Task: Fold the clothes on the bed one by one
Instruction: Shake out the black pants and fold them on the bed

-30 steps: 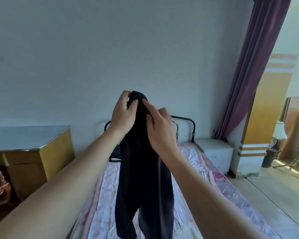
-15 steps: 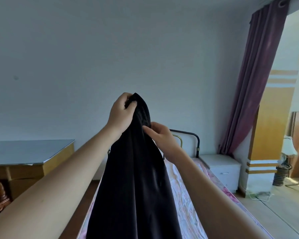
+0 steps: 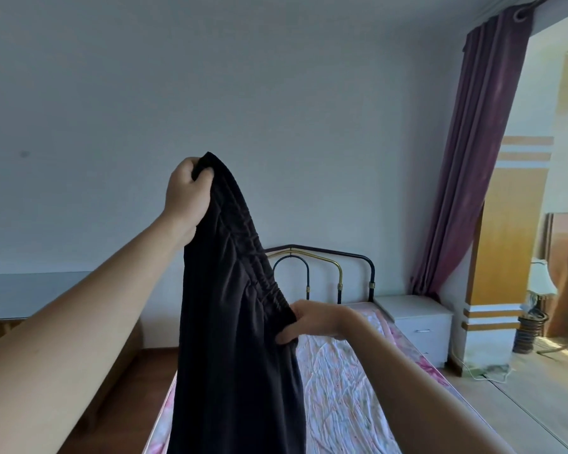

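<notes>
Two hands on one pair of black pants [image 3: 236,339], held up in the air over the bed [image 3: 341,388]. Left hand [image 3: 187,194] is fisted round one end of the elastic waistband, up high; right hand [image 3: 312,321] pinches the other end, lower down. So I'd say this is just the straightening-out bit, no fold made yet. No other clothes or finished folds in view. No brand tags or writing I can read.

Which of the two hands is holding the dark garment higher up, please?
The left hand: it grips the very top of the dark garment, well above the right hand, which pinches the elastic waistband lower down.
</notes>
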